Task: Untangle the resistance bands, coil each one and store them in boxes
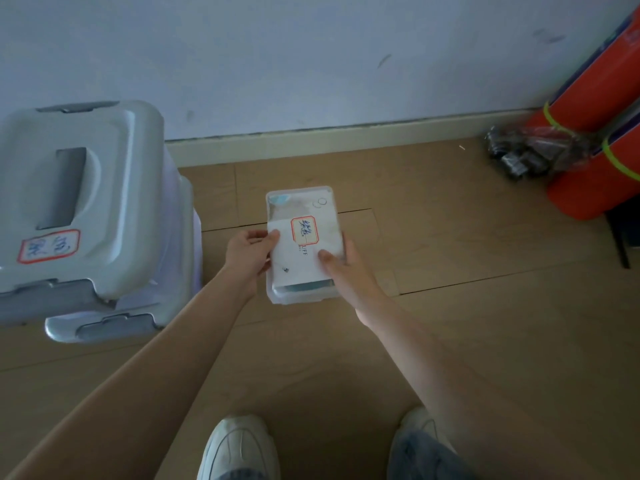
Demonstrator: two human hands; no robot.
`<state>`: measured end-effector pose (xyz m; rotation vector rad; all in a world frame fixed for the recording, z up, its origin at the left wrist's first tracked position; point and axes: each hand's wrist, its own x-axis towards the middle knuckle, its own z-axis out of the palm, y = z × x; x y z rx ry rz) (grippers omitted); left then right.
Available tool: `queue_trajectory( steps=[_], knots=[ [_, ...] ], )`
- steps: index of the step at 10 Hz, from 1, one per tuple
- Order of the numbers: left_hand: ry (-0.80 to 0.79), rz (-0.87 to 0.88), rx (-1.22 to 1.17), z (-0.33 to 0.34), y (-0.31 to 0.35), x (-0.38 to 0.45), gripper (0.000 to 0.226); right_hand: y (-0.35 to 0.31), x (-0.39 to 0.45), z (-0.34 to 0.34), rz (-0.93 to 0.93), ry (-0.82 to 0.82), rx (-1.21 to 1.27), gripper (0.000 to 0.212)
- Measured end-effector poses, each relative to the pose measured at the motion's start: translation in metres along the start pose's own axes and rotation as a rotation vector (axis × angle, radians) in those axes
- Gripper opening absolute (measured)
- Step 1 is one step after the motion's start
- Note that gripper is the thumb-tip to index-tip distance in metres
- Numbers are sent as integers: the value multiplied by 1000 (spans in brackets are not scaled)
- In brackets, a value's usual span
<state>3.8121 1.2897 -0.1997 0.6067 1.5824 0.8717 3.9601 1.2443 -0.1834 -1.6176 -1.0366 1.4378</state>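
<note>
Stacked grey bins [79,188] at 9 o'clock, red-edged label on the top lid. Centre frame: left hand [250,252] and right hand [341,268] each grip a side of a small clear box [301,244], lid on, held above the floor [450,271]; something teal shows inside. Orange roll [595,150] at 2 o'clock. No loose bands in view. Judgement: late stage, this box packed, placing left.
</note>
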Motion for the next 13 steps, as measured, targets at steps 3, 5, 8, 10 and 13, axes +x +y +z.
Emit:
queue_trajectory(
  steps=[3, 5, 8, 10, 13],
  knots=[
    [-265, -59, 115, -28, -46, -35, 57, 27, -7, 1, 106, -79, 198, 48],
    [-269, -134, -23, -25, -38, -37, 44, 17, 5, 20, 192, -88, 153, 52],
    [-139, -121, -69, -55, -50, -41, 44, 30, -2, 50, 157, -91, 131, 62],
    [-51, -101, -152, -70, -46, -43, 45, 28, -2, 79, 196, -42, 158, 64],
    [76, 171, 524, -69, -32, -116, 40, -24, -47, 46, 92, 8, -89, 46]
  ],
)
